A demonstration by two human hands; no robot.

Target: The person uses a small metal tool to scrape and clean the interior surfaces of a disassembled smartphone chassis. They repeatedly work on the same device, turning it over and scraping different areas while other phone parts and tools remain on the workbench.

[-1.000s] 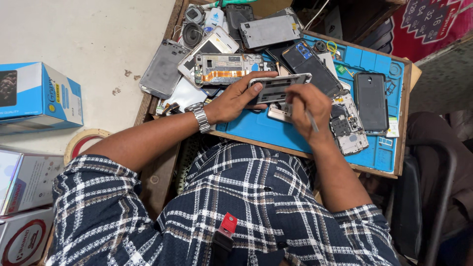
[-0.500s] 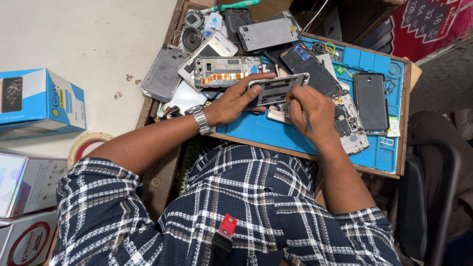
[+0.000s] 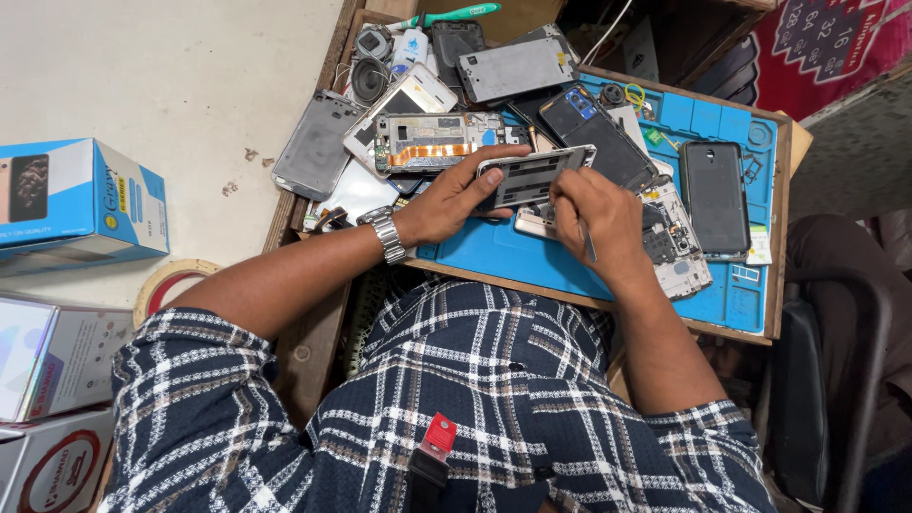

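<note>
My left hand (image 3: 454, 195) grips an opened phone frame (image 3: 532, 175) by its left end and holds it just above the blue work mat (image 3: 494, 249). A metal watch (image 3: 388, 234) sits on that wrist. My right hand (image 3: 594, 220) is closed on a thin metal tool (image 3: 588, 243), and its fingers press against the right part of the phone frame. Under my hands lie more phone parts: a stripped phone body with an orange ribbon cable (image 3: 432, 142), a dark phone (image 3: 597, 139) and a circuit board piece (image 3: 673, 243).
The mat rests on a wooden tray (image 3: 779, 237) with several phone backs and screens, a black phone (image 3: 714, 196) at right, small speakers (image 3: 369, 78) and a green-handled tool (image 3: 454, 15) at the top. Boxes (image 3: 81, 201) and a tape roll (image 3: 161, 282) sit at left.
My hands and the phone frame have shifted slightly; the right hand's fingers have moved closer over the frame's right part. The grip is unchanged.
</note>
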